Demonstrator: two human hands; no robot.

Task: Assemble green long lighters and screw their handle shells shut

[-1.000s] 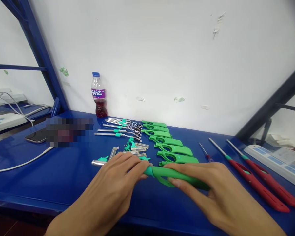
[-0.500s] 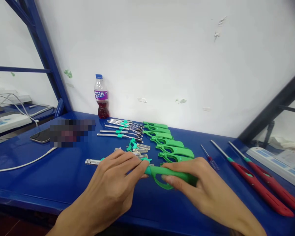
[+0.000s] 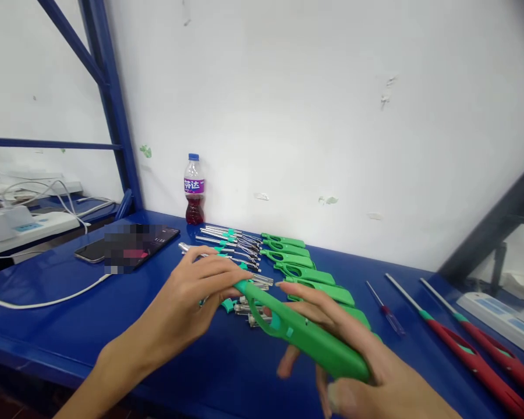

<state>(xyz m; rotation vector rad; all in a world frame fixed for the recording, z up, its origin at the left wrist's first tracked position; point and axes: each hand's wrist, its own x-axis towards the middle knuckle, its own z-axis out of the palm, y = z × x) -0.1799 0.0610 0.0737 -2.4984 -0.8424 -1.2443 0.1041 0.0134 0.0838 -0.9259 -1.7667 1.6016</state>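
Right hand [image 3: 367,349] loosens from its earlier pinch: fingers spread behind the green lighter [image 3: 308,337], lower centre of frame, trigger [image 3: 276,321] side now showing. Left hand [image 3: 194,285] pinches the teal collar [image 3: 243,287], probably the surer hold. Metal tube [image 3: 184,247] mostly hidden beneath it; right thumb blurred; outer red lighter [image 3: 506,359] cut off, right edge.

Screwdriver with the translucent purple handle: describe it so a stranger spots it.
On the blue table, look right of the row of green plastic handles. There lies the slim screwdriver, left of two red-handled lighters. It is shorter than both, and its handle is translucent purple.
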